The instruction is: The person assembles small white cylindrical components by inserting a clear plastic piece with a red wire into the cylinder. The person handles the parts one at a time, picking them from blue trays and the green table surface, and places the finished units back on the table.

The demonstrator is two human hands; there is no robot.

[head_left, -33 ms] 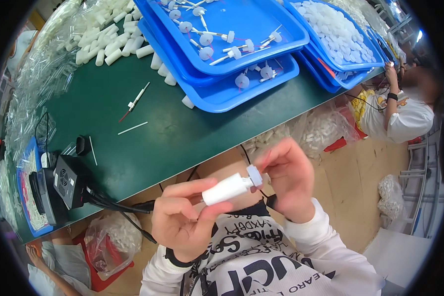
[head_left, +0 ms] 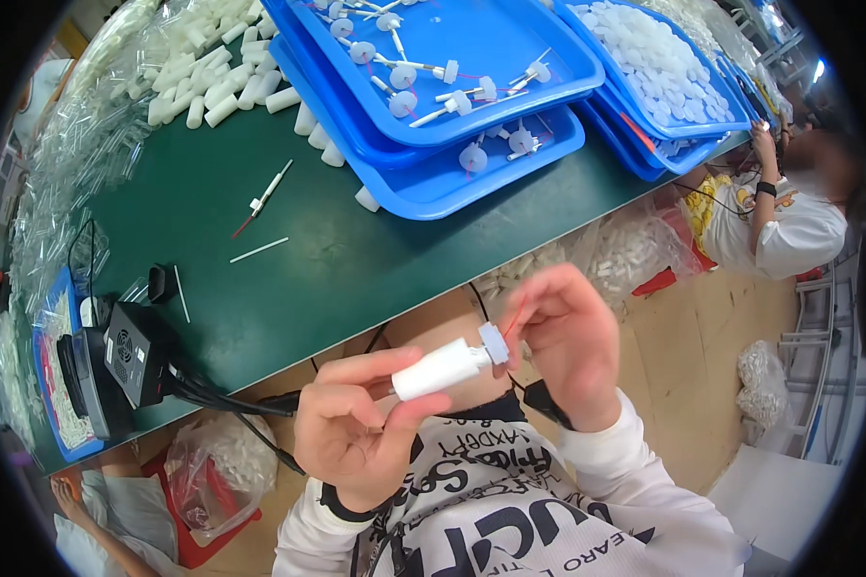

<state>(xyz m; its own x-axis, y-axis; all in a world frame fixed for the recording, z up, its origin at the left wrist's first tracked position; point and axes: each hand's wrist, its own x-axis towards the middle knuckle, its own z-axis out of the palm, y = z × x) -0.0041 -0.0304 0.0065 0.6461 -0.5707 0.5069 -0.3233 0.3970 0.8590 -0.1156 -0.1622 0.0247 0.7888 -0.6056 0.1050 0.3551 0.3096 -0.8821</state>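
Above my lap, my left hand (head_left: 356, 423) pinches a white plastic cylinder (head_left: 433, 372) between thumb and fingers. The cylinder tilts up to the right. At its right end sits a pale round cap (head_left: 494, 342) on a narrower clear neck. A thin red wire (head_left: 518, 313) rises from the cap. Close beside the cap and wire is my right hand (head_left: 570, 341), a little blurred, its fingers curved and apart. It does not appear to grip the cap; contact with the wire is hard to make out.
Blue trays (head_left: 481, 197) with capped, red-wired parts are stacked on the green table (head_left: 327, 279). White cylinders (head_left: 221, 91) pile up behind. Another blue tray (head_left: 741, 120) holds pale caps. A black device (head_left: 140, 351) with cables stands left. Another person (head_left: 799, 226) sits at right.
My right hand has shifted slightly right, away from the cap, and more of the red wire shows. My left hand and the cylinder have hardly moved.
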